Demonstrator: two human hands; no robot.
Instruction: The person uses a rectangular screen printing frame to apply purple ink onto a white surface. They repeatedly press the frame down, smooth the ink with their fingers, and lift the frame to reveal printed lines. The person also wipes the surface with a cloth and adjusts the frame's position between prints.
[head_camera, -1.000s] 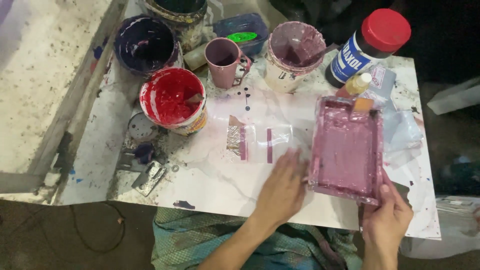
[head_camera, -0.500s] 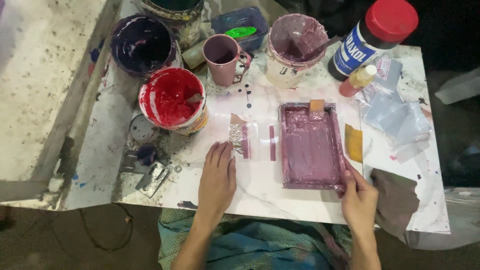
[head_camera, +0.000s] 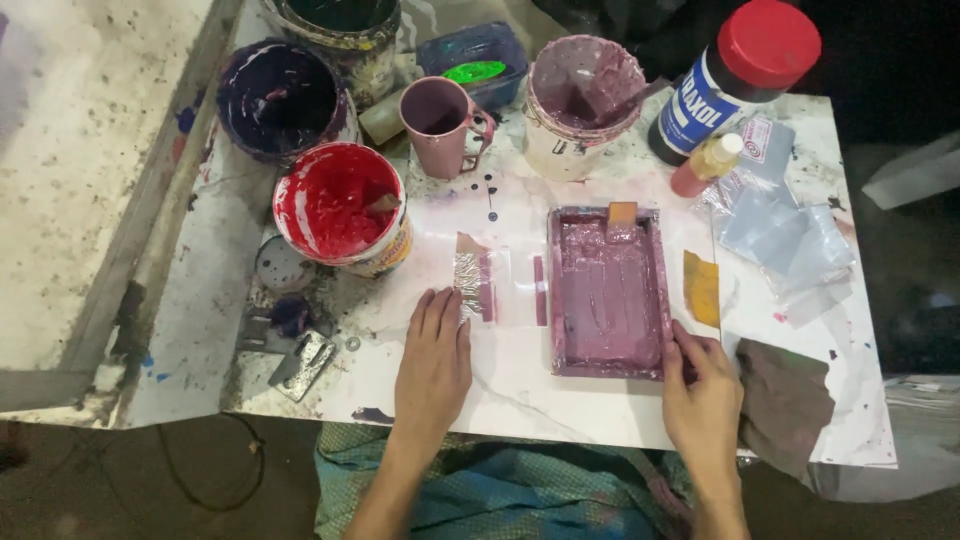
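A person stands at a paint-spattered white table (head_camera: 520, 395), both hands down on it. The left hand (head_camera: 432, 362) lies flat and released, palm down, fingers together, its fingertips just touching the near edge of a small clear plastic pouch (head_camera: 495, 285) that has a silvery patch and mauve stripes on it. The hand grips nothing.

The right hand (head_camera: 703, 400) is at the near right corner of a shallow rectangular tray (head_camera: 608, 293) smeared all over with mauve paint. Its fingers curl onto the tray's rim at that corner, thumb side against the edge, a light hold rather than a full grasp. The tray lies flat in the middle of the table, just right of the pouch, with a small orange block (head_camera: 622, 213) resting at its far edge.

Behind the pouch sits an open tub of red paint (head_camera: 338, 205) with a stick in it. Beyond that is a dark purple tub (head_camera: 278, 97), a mauve mug (head_camera: 442, 122), and a white bucket (head_camera: 583, 105) coated with mauve paint. A tall bottle with a red cap (head_camera: 735, 75) stands at the far right, a small red squeeze bottle (head_camera: 704, 166) near it. Crumpled clear bags (head_camera: 785, 235) lie to the right of the tray, a yellow scrap (head_camera: 702, 288) just beside it, and a brown rag (head_camera: 785, 405) by the right hand.
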